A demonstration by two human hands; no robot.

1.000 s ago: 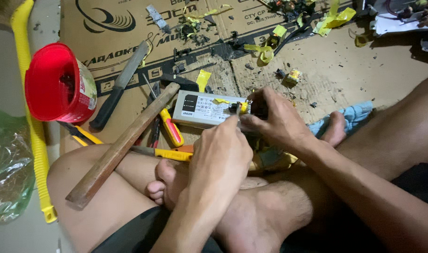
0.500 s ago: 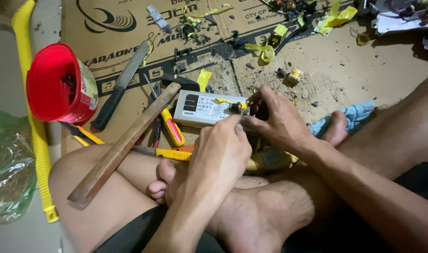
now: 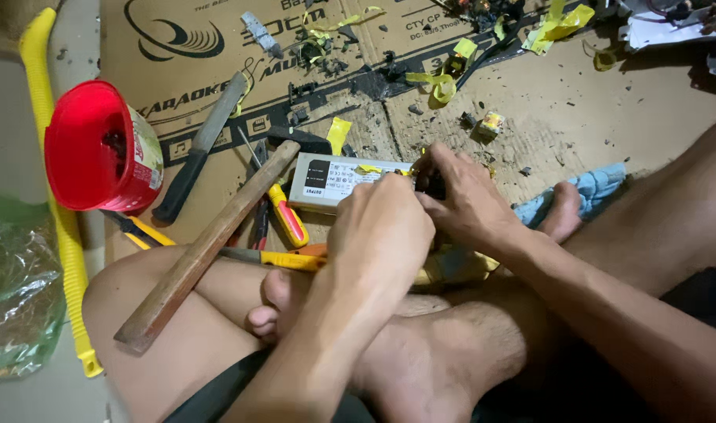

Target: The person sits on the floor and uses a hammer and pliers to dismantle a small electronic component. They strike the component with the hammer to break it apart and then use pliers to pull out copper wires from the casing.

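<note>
Both hands are closed around the right-hand end of a flat, silver-grey rectangular metal box with a white printed label (image 3: 338,182), which lies on the worn brown cardboard sheet (image 3: 577,117) just beyond the crossed bare legs. The left hand (image 3: 381,227) is curled over the near corner of that end, fingers bunched together and pressed down; whether something small is pinched under them cannot be told, since the knuckles hide the tips. The right hand (image 3: 463,200) is set against the same end from the far side, its fingers bent and close together over a dark part at the box's edge, touching the left hand's fingertips.

By its look, the box is judged rigid and fairly dense for its size, with smooth painted faces that could slip under a bare palm; the sheet-metal edges may be sharp. It would be best held across its long sides or pinned flat, rather than by the end, where scraps of yellow tape (image 3: 369,168) cling.

Just to the left of the grip a yellow-and-red-handled screwdriver (image 3: 283,211) lies beside the box, and a long wooden-handled hammer (image 3: 205,251) is propped across the left knee. Farther left of the grip stand a red plastic tub (image 3: 99,149) and a dark-handled flat blade (image 3: 197,153). A crumpled light-blue cloth (image 3: 589,192) lies to the right of the grip, by the toes.
</note>
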